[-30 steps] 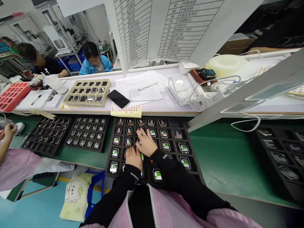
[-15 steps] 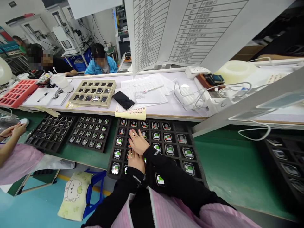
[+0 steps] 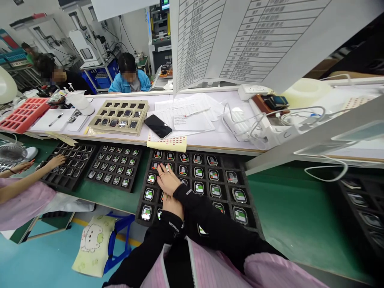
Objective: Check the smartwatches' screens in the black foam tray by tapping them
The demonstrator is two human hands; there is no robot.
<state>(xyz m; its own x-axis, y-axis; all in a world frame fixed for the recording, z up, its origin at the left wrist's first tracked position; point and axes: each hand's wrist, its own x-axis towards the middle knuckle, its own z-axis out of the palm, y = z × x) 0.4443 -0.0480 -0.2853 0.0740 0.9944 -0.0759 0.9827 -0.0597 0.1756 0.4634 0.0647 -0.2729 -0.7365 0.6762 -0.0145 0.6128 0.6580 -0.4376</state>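
A black foam tray full of square-faced smartwatches lies before me, many screens lit with white and green blocks. My right hand reaches across to the tray's left side, its fingers stretched out over a watch in the second row. No watch is lifted in it. Just below, my left hand rests over the same tray; the right hand covers most of its fingers, so their pose is hidden. A lit watch sits in its pocket left of my hands, and another watch lies below it.
Left are two more watch trays, one close by and one under a co-worker's hand. On the shelf lie a phone, papers and a beige tray. A slanted white post stands right.
My right hand has shifted slightly left and now covers more of my left hand's fingers. The co-worker's hand at left has moved right, over the tray there.
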